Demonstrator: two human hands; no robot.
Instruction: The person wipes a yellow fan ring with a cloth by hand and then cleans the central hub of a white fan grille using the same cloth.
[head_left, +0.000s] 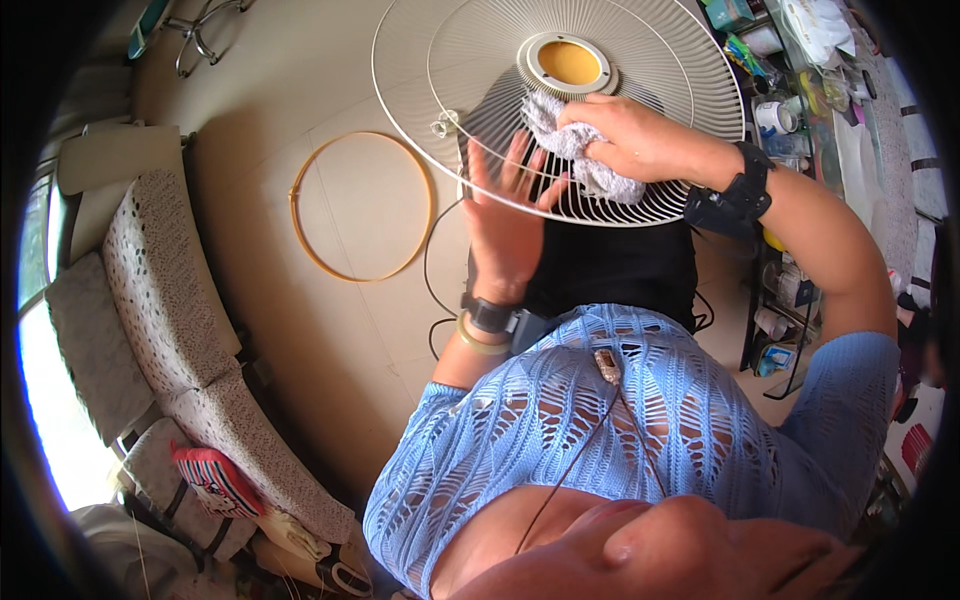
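Note:
A white wire fan guard (652, 56) is held in front of me, with a yellow round badge (568, 63) at its hub. My right hand (634, 139) grips a bunched grey-white cloth (571, 145) and presses it against the wires below the hub. Behind the guard's near-left part is my left hand (506, 217), its fingers spread and partly seen through the wires. The guard's rim crosses in front of that palm. Whether the left fingers touch the wires, I cannot tell.
On the tiled floor to the left lies a thin orange-yellow hoop (363, 280) with a small clasp. A dark cord (427, 262) runs near it. A patterned sofa (180, 300) lines the left side. Shelves crowded with containers (776, 118) stand close on the right.

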